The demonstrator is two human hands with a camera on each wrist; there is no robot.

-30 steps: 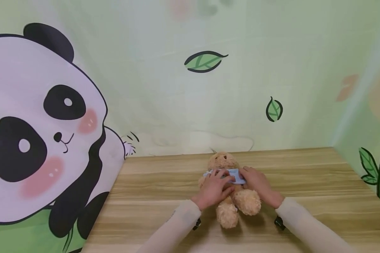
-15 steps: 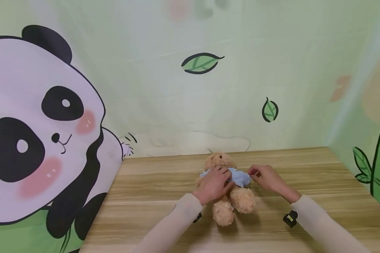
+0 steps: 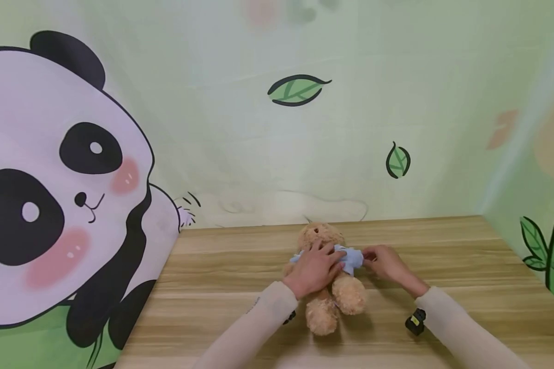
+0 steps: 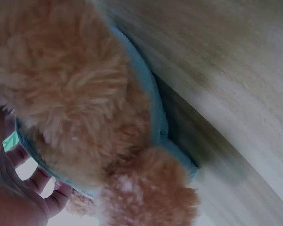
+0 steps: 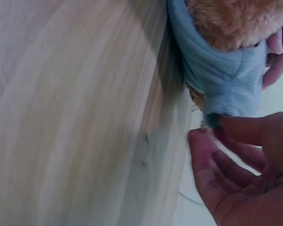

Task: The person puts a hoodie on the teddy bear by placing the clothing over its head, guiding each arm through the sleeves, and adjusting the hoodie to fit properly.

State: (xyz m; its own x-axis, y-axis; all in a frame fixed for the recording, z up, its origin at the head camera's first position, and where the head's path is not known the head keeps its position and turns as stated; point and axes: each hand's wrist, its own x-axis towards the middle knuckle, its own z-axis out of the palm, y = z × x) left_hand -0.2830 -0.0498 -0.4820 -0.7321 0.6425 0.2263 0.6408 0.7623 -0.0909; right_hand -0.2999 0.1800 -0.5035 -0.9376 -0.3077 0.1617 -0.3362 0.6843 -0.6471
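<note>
A light-brown teddy bear (image 3: 350, 296) in a light-blue shirt (image 3: 352, 260) lies on its back, head toward the wall. My left hand (image 3: 315, 269) rests on its chest, fingers spread over the shirt. At the bear's sleeve on the right side, my right hand (image 3: 387, 264) pinches the cuff; the right wrist view shows thumb and fingers at the hem of the blue sleeve (image 5: 231, 101). The left wrist view is mostly filled by the bear's fur (image 4: 75, 70), with the left fingers (image 4: 59, 197) against the shirt's edge. The bear's arm on the sleeve side is hidden.
The bear lies on a wood-grain table (image 3: 231, 297), whose far edge meets a pale green backdrop (image 3: 212, 128). A large printed panda (image 3: 51, 102) and leaves decorate the backdrop. A small black device (image 3: 415, 322) is strapped at the right wrist.
My right hand has moved from the shirt's front out to the sleeve, which now stretches outward. My left hand stays on the chest.
</note>
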